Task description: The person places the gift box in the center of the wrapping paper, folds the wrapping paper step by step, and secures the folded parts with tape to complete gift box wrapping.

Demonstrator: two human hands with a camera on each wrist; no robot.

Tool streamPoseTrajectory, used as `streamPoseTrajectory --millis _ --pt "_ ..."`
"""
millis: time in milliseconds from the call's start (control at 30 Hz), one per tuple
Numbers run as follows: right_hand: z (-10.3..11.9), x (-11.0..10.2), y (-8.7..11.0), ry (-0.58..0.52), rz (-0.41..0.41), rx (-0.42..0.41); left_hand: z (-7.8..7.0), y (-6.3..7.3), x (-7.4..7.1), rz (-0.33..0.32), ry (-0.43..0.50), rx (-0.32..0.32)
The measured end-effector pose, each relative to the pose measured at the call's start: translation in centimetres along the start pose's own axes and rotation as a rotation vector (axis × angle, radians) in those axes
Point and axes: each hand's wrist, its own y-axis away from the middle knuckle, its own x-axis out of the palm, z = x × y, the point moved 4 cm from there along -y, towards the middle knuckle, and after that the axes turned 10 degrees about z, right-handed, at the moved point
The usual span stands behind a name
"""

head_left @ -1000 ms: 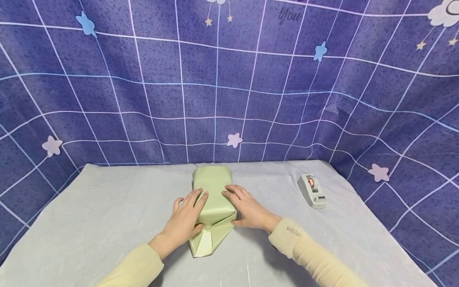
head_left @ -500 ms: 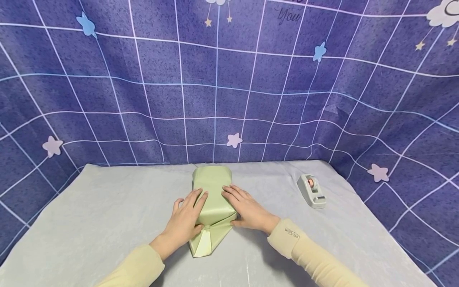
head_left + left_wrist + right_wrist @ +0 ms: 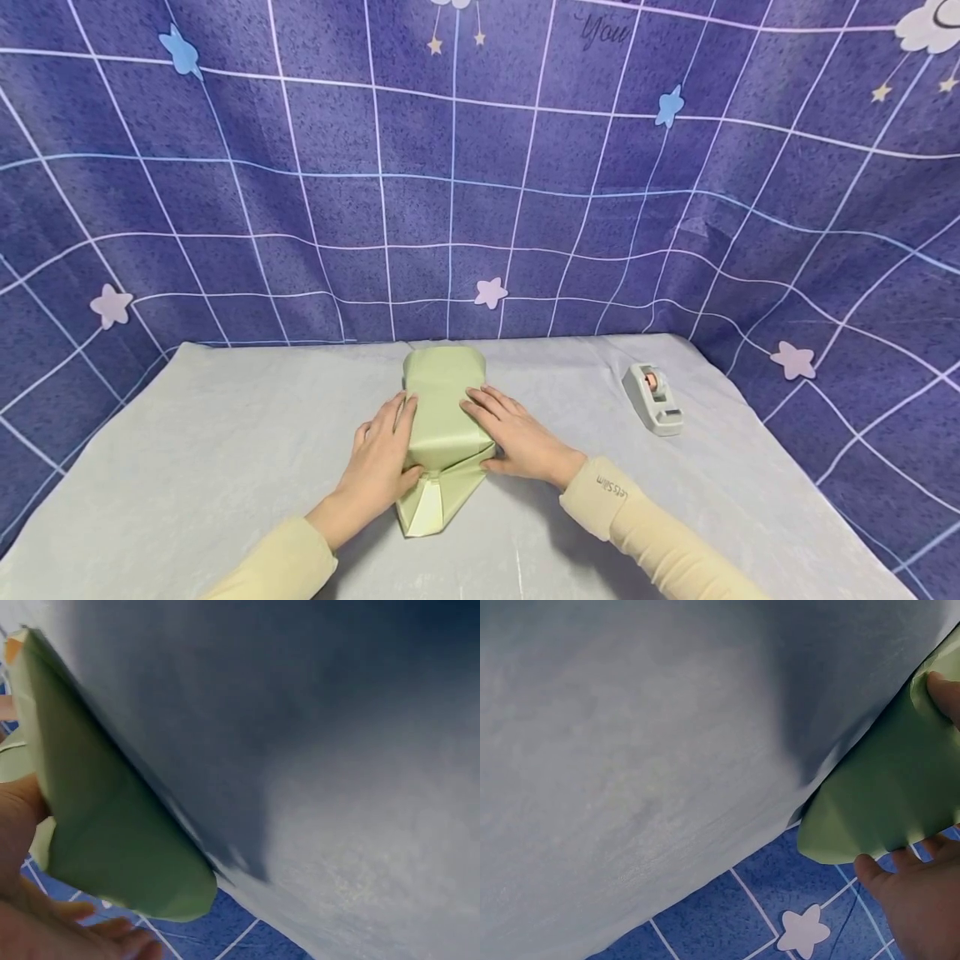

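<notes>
A package wrapped in pale green paper (image 3: pixel 448 417) lies lengthwise on the cloth-covered table, its near end folded into a pointed flap (image 3: pixel 429 508). My left hand (image 3: pixel 378 458) rests along its left edge, fingers fairly straight and thumb by the fold. On the right edge lies my right hand (image 3: pixel 525 437), fingertips on top and thumb at the near corner. In the left wrist view the package's left side (image 3: pixel 112 810) shows, with a small orange patch (image 3: pixel 13 649) near its end. The right wrist view has its right side (image 3: pixel 885 780) beside the fingers.
A grey tape dispenser (image 3: pixel 654 400) with a small roll stands toward the table's right side. The light grey cloth (image 3: pixel 225 433) covers the tabletop. Behind and at the sides hangs a blue grid-patterned curtain (image 3: pixel 337 208) with stars.
My left hand has shifted slightly left, its fingers moving from the top toward the package's left edge. The right fingers have slid slightly inward. The package stays in place.
</notes>
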Motion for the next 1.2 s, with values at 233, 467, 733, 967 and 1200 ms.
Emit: streamPoseTrajectory --millis 233,467,733,967,1200 --pt "-0.1 0.2 0.0 -0.004 0.007 0.014 0.1 1.0 -1.1 0.109 -0.065 -0.165" --pt "0.0 0.2 0.0 -0.014 0.02 0.021 -0.3 1.7 -1.2 0.28 -0.104 -0.245" --pt "0.0 0.1 0.0 -0.01 0.013 0.021 -0.7 1.8 -0.8 0.322 -0.074 -0.231" --pt "0.1 0.1 0.0 -0.005 0.026 0.03 -0.5 2.3 -0.5 0.356 -0.053 -0.263" --pt "0.1 0.1 0.0 -0.008 0.027 0.032 -0.7 2.6 -0.2 0.424 -0.011 -0.291"
